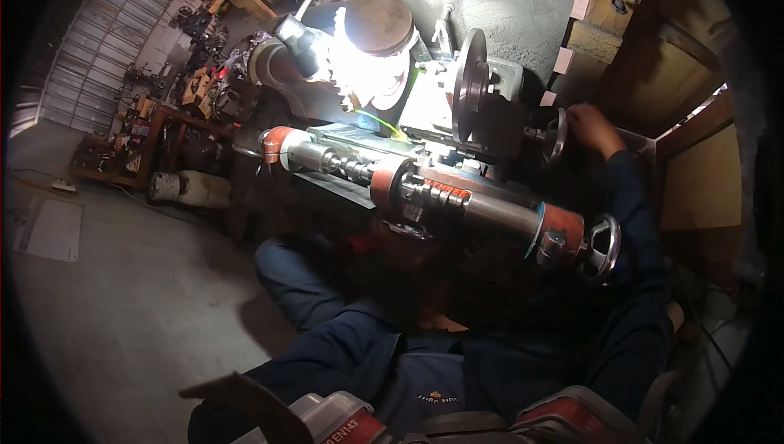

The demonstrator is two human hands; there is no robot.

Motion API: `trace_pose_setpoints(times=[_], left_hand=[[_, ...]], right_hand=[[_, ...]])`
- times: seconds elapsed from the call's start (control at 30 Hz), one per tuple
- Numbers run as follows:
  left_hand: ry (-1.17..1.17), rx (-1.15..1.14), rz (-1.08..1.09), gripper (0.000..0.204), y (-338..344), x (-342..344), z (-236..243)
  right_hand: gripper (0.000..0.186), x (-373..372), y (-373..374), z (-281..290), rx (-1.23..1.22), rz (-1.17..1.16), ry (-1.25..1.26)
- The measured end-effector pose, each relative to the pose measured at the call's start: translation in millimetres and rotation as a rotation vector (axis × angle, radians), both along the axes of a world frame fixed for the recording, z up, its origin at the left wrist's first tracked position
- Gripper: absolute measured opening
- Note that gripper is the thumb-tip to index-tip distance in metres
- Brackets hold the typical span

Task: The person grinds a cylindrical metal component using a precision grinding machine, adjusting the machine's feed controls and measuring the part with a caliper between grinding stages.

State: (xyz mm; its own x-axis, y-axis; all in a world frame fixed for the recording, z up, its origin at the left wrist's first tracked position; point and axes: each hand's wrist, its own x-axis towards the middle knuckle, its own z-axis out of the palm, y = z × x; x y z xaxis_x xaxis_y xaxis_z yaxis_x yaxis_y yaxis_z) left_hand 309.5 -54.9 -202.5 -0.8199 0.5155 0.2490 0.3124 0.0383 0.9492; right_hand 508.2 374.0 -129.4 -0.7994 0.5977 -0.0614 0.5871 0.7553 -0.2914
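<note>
My right hand (594, 129) reaches to the far right side of a grinding machine, its fingers closed at the rim of a metal handwheel (557, 137). Left of that wheel stands a large round disc (470, 85), edge-on. Across the front lies a long metal shaft assembly (500, 220) with orange-red end blocks and a stepped, ridged middle. My left hand (402, 255) shows only dimly in shadow, just below a small chrome handwheel (407, 231); its fingers cannot be made out.
A bright work lamp (367, 68) lights the machine from above. Another spoked handwheel (605, 246) projects at the right end, near my right sleeve. Wooden boards (698, 170) stand at the right. A cluttered rack (155, 138) and a pale cylinder (192, 188) are at the left.
</note>
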Motion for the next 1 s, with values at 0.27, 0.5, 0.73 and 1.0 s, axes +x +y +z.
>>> trace_pose_setpoints(times=[0.27, 0.5, 0.73, 1.0], left_hand=[[-1.404, 0.191, -0.437, 0.053, 4, -46, 62], [-1.340, 0.055, -0.465, 0.070, -16, -61, 71], [-0.991, -0.343, -0.209, 0.067, -38, -21, 68], [-1.232, 0.145, -0.240, 0.060, 14, 9, 74]], right_hand=[[0.025, -5, -62, 51, -0.600, 0.120, -0.396], [0.021, -9, -20, 12, -0.079, -0.086, 0.190], [0.017, -2, -52, 96, -0.724, -0.086, -0.077], [0.027, 23, -19, -36, -0.145, 0.339, -0.065]])
